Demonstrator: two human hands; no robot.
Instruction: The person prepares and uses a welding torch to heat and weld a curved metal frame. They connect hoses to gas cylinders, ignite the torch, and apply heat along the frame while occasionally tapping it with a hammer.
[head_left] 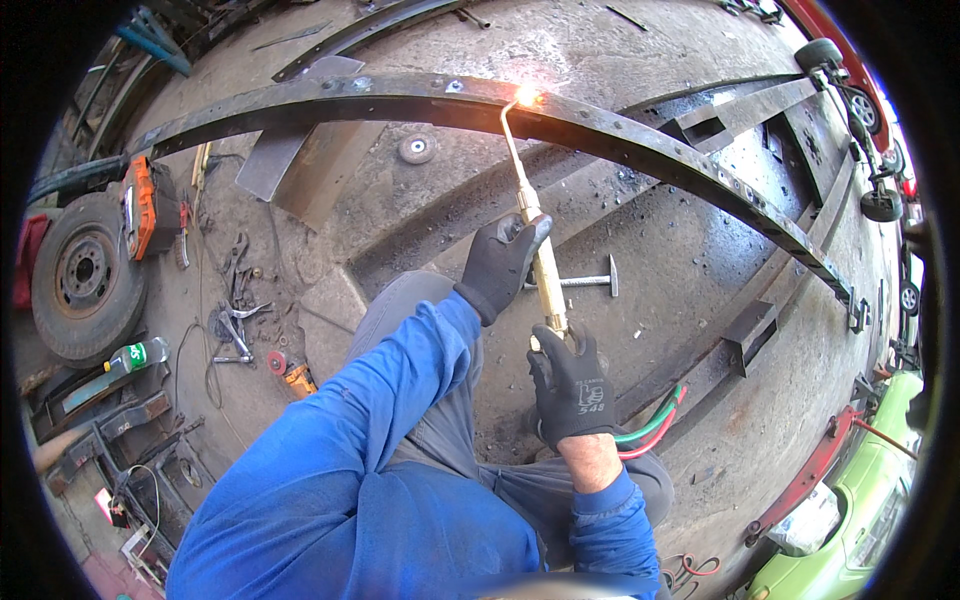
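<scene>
A brass gas torch [546, 272] stretches away from me, held in both gloved hands. My left hand [502, 262] wraps round its upper body in a black glove. Lower down, my right hand [570, 385] grips the valve end, fingers closed about it. At the bent tip, a bright orange glow [528, 97] meets the upper face of a long dark steel beam [420, 108], which is dotted with holes. Green and red hoses [655, 422] come out beside my right wrist. A hammer [590, 281] lies on the floor behind the torch.
To the left stand a wheel with a tyre [85, 268] and an orange-black case [145, 208]. Locking pliers [235, 325] and an angle grinder [297, 378] lie near my left knee. Steel channels [610, 205] cross the floor under the beam. A green car body [850, 500] stands at right.
</scene>
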